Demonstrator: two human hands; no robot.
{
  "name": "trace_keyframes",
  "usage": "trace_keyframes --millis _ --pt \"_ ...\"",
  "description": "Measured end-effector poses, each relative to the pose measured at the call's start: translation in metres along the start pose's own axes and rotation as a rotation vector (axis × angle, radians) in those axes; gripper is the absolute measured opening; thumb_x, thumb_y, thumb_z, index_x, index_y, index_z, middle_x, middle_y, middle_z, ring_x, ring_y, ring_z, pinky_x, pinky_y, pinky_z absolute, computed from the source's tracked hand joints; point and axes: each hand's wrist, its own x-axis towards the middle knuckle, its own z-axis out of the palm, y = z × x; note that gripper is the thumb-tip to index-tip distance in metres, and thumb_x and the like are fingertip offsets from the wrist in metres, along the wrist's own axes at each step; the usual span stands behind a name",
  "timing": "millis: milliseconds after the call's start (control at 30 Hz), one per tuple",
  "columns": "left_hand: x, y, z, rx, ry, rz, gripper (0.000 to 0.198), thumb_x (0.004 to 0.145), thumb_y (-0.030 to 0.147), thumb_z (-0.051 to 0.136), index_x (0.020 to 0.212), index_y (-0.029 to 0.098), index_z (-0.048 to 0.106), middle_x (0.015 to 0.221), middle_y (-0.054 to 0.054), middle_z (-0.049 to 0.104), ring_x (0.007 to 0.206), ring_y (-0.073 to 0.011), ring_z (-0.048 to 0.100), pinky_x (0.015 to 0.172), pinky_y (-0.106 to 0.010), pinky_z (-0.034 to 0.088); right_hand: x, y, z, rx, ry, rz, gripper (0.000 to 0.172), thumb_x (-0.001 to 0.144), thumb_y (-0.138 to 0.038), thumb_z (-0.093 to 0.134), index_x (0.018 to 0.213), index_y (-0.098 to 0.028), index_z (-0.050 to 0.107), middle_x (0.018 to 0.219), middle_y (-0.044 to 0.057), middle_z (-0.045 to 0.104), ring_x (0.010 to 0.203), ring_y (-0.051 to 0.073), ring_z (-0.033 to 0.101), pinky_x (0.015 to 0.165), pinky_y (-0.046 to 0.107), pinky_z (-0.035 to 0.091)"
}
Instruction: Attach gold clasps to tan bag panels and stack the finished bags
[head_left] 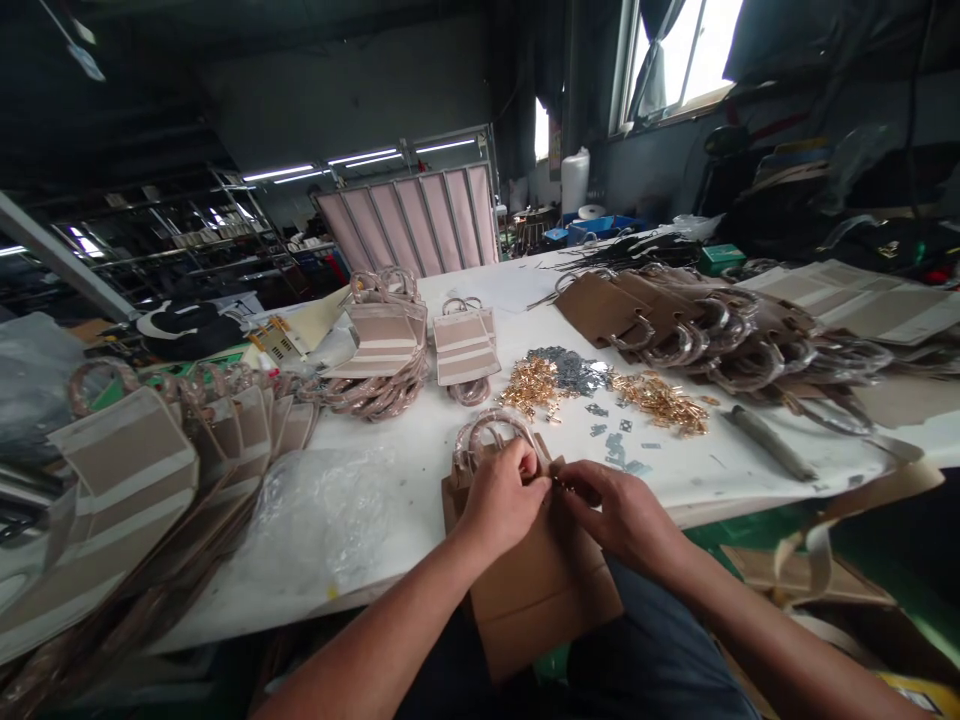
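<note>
A brown bag panel [544,590] with plastic-wrapped loop handles [480,425] leans from the table edge over my lap. My left hand [506,495] is closed at the panel's upper edge beside the handle, its fingers pinched on the panel. Close by on the right, my right hand [619,505] pinches something small and dark at the same edge, too small to name. Beyond the hands lie a pile of gold metal pieces [531,385], a second gold pile [664,402] and a heap of grey metal plates [570,370], with some loose plates [616,447] nearer me.
Striped panels with wrapped handles [124,470] stand at left beside clear plastic [322,515]. More striped pieces [465,345] sit at the table's centre back. Brown handled panels [637,310] are stacked at right, near a grey rod [772,443].
</note>
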Motion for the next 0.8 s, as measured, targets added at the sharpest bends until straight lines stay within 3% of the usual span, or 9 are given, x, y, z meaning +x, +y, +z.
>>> trace_keyframes --millis 300,467,600,700,800 --pt "-0.006 0.002 0.003 -0.030 0.037 0.052 0.031 0.077 0.013 0.069 0.070 0.022 0.040 0.066 0.007 0.052 0.062 -0.0124 0.046 0.062 -0.028 0.031 0.007 -0.012 -0.007 -0.068 -0.048 0.032 0.016 0.088 -0.023 0.055 0.092 -0.026 0.071 0.074 -0.001 0.068 0.066 0.018 0.060 0.062 0.028 0.038" --pt "-0.006 0.008 -0.003 0.011 0.051 0.120 0.029 0.079 0.012 0.066 0.071 0.022 0.041 0.066 0.007 0.053 0.061 -0.0122 0.046 0.063 -0.028 0.032 0.016 -0.016 -0.006 0.031 -0.001 0.094 0.010 0.085 -0.024 0.059 0.092 -0.025 0.067 0.068 -0.003 0.066 0.061 0.017 0.060 0.060 0.027 0.039" --pt "-0.007 0.008 -0.008 -0.008 0.026 0.122 0.028 0.079 0.012 0.068 0.071 0.021 0.042 0.066 0.007 0.055 0.061 -0.0113 0.045 0.062 -0.027 0.031 0.025 -0.012 -0.015 0.180 -0.061 0.174 0.029 0.082 -0.025 0.067 0.110 -0.025 0.063 0.070 -0.005 0.070 0.062 0.017 0.065 0.059 0.026 0.044" --pt "-0.007 0.006 -0.014 -0.046 -0.022 0.104 0.029 0.078 0.015 0.071 0.071 0.021 0.043 0.066 0.008 0.053 0.060 -0.0109 0.044 0.060 -0.026 0.031 0.032 -0.004 -0.028 0.164 -0.186 0.181 0.034 0.081 -0.034 0.076 0.113 -0.026 0.069 0.066 -0.006 0.067 0.056 0.016 0.062 0.053 0.025 0.039" --pt "-0.003 0.005 -0.022 -0.073 -0.062 0.117 0.031 0.078 0.017 0.072 0.070 0.021 0.043 0.064 0.008 0.050 0.061 -0.0109 0.043 0.059 -0.026 0.030 0.038 -0.002 -0.034 0.011 -0.190 0.126 0.030 0.077 -0.050 0.085 0.097 -0.028 0.079 0.062 -0.006 0.062 0.057 0.015 0.057 0.053 0.025 0.033"
